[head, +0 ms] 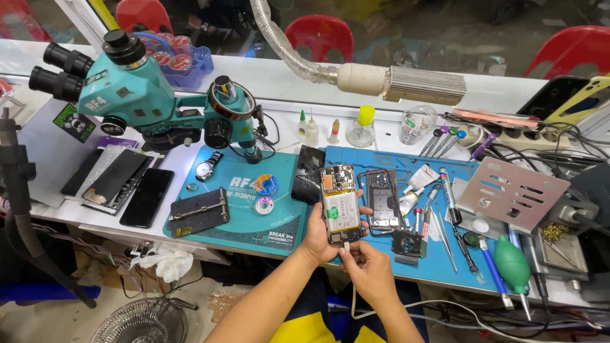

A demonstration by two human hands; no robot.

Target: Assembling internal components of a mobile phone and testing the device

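At the near edge of the bench, the left hand (319,236) is wrapped around an opened phone (342,204), back cover off and battery showing, holding it just above the blue mat (381,263). The right hand (367,267) is pinched shut on a cable plug (346,248) at the phone's bottom end. The step looks like seating the plug in the charging port; finishing it would call for a straight push along the phone. The phone's long axis runs from near edge to far edge, port end toward the person
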